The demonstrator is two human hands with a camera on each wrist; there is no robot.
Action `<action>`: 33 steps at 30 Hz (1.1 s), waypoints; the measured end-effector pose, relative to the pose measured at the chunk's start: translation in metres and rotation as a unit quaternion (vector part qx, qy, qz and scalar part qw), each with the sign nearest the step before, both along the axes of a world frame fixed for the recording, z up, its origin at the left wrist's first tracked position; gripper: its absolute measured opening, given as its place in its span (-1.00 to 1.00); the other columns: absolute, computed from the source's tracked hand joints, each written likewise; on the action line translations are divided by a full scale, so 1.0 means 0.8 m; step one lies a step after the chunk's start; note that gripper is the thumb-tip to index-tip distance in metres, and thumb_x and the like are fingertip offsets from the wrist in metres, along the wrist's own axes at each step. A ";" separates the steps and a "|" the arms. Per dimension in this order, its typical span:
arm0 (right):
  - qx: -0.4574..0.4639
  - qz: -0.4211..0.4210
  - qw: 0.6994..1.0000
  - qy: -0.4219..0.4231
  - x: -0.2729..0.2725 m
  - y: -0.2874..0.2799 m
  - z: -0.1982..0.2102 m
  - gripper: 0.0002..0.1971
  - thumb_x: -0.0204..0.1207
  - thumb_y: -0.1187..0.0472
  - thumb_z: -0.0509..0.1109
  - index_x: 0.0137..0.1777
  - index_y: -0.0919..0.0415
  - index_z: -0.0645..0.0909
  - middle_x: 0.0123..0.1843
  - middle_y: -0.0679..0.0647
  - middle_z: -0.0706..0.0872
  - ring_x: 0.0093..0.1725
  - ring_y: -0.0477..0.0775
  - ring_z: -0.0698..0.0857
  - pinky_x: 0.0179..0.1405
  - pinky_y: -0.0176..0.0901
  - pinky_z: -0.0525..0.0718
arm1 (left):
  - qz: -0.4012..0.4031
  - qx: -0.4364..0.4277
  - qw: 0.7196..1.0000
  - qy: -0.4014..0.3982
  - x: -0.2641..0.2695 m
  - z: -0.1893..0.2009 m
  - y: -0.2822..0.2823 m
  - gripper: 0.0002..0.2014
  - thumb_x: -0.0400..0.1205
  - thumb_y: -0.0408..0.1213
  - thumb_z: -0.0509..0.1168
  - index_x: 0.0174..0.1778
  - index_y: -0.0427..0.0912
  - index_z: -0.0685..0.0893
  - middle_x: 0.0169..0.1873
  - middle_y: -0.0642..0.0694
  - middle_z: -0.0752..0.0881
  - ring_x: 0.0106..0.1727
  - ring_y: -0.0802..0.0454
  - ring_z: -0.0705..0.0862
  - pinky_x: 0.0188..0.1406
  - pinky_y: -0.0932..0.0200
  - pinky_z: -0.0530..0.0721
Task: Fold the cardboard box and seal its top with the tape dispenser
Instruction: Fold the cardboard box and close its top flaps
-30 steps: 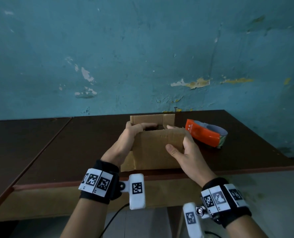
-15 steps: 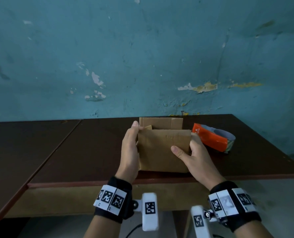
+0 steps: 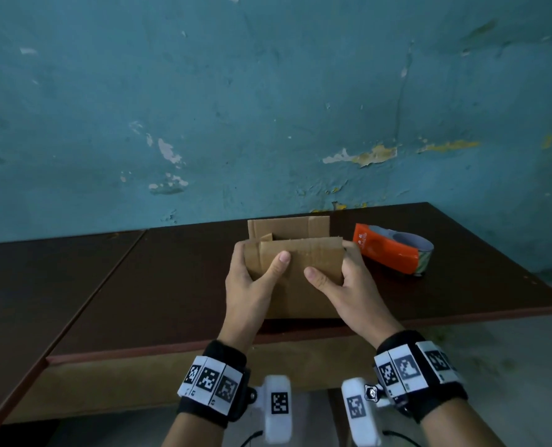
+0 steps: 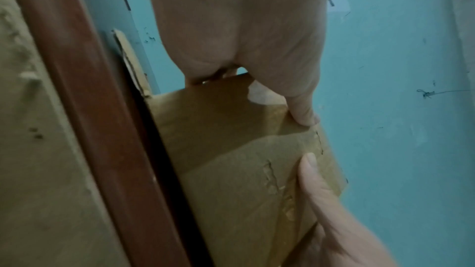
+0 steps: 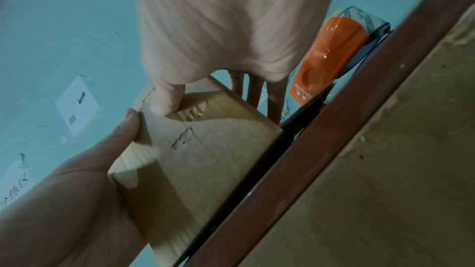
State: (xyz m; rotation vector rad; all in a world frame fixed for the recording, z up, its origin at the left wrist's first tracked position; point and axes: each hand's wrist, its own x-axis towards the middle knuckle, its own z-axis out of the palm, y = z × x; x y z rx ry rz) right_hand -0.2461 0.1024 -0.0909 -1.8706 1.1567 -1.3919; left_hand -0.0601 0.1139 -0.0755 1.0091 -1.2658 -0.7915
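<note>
My left hand point(image 3: 247, 287) grips the left end of the cardboard box point(image 3: 297, 285), thumb pressed on the near panel and fingers wrapped round the left side. My right hand point(image 3: 348, 285) mirrors it on the right end, thumb on the same near panel, fingers curled round the right side; the 2 thumbs lie close together without touching. From the left wrist view I see that thumb point(image 4: 304, 113) flat on the cardboard with the other thumb just below it. The box stands on the dark brown table point(image 3: 158, 279) near its front edge, its top unsealed, the far flap point(image 3: 289, 228) standing upright. The orange tape dispenser point(image 3: 392, 250) lies on the table just to the right of the box, near my right fingers but apart from them. Behind the table rises a teal wall point(image 3: 268, 108) with peeling paint.
</note>
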 end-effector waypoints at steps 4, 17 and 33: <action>-0.002 -0.003 1.000 0.003 0.000 0.003 -0.002 -0.51 0.55 -0.26 0.43 0.39 -0.03 0.65 0.40 -0.16 0.48 0.42 -0.18 0.59 0.44 0.02 0.63 | 0.003 0.001 1.000 -0.029 0.011 0.000 -0.004 -0.65 0.45 0.21 0.60 0.01 0.14 0.75 0.11 -0.11 0.79 0.11 0.01 0.80 0.10 -0.12 0.84; 0.012 -0.047 0.998 -0.043 0.010 0.012 0.011 -0.64 0.76 -0.07 0.14 0.52 -0.19 0.47 0.42 -0.20 0.52 0.40 -0.38 0.49 0.43 -0.19 0.47 | 0.006 0.009 1.000 0.003 0.008 0.002 0.006 -0.81 0.76 -0.22 0.37 0.27 -0.03 0.62 0.13 0.12 0.73 0.10 0.32 0.72 -0.06 0.50 0.61; 0.118 0.006 0.987 -0.112 0.013 0.009 0.017 -0.44 0.83 0.21 0.09 0.80 -0.01 0.10 0.60 -0.28 0.23 0.62 -0.34 0.15 0.55 -0.30 0.13 | -0.010 0.046 0.998 0.052 -0.002 0.006 -0.003 -0.43 0.77 -0.45 0.24 0.62 0.22 0.46 0.25 0.38 0.64 0.20 0.52 0.67 0.01 0.56 0.59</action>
